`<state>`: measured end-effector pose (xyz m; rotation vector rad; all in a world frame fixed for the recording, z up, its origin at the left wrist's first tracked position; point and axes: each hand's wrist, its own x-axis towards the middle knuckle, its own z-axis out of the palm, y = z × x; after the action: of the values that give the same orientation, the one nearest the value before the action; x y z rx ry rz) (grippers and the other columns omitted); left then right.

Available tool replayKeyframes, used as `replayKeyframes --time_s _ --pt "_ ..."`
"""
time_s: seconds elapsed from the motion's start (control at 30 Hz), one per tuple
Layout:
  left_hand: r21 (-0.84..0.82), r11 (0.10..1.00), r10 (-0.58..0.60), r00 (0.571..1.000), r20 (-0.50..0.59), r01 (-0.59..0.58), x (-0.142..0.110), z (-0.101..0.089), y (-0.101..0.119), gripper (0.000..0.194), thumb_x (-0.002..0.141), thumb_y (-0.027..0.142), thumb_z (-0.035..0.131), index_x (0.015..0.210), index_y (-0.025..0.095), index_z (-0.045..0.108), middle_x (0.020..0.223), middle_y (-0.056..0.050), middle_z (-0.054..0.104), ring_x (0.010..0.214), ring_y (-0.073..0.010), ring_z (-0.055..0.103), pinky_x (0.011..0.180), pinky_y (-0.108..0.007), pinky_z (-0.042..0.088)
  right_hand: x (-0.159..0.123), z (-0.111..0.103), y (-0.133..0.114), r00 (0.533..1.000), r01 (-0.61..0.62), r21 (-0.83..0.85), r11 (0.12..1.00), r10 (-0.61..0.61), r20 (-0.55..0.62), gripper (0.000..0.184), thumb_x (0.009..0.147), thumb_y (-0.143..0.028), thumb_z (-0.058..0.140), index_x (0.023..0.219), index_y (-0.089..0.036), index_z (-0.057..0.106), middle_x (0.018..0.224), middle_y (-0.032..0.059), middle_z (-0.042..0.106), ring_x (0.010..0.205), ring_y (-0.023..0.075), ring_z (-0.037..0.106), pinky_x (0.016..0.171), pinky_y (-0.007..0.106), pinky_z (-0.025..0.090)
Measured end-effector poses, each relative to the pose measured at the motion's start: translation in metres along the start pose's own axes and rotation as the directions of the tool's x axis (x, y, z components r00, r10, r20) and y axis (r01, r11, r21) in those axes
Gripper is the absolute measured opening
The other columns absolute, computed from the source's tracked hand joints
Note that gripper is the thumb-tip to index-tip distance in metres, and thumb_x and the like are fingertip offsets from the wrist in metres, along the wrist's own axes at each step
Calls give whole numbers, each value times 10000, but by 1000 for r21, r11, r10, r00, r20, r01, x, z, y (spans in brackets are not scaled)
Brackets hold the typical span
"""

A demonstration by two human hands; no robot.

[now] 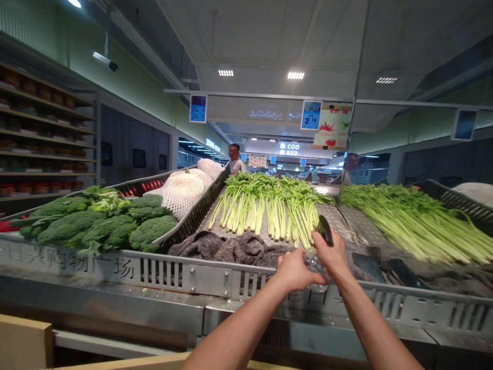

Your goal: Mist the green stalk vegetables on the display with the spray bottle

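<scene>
Both my hands are on a clear plastic bottle in front of the celery. My right hand is closed round its upper part, where a curved black piece, which looks like a spray head, sticks up past my fingers. Lower down, my left hand wraps the bottle from the left side, its thumb across the front near the base. Much of the bottle is hidden by my fingers. The celery lies in a row on a metal sheet, stalk ends towards me, and crumpled dark grey cloth runs along its front.
A grey slotted rail edges the stand. Left of a black divider are broccoli and produce in white foam nets. A mirror panel stands at the right. Another person is beyond the stand.
</scene>
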<state>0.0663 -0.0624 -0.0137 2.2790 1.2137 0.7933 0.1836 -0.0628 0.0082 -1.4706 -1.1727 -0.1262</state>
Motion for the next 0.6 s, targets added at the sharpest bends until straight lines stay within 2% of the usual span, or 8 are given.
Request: replayKeyframes --time_s 0.6 --pt "-16 999 39 998 43 -38 7 18 15 789 396 605 612 1059 196 487 997 -82 583 940 -291 508 801 -377 386 2 -21 16 998 13 -59 998 -16 -53 329 635 -387 422 790 -142 579 638 34 572 608 175 510 553 251 359"
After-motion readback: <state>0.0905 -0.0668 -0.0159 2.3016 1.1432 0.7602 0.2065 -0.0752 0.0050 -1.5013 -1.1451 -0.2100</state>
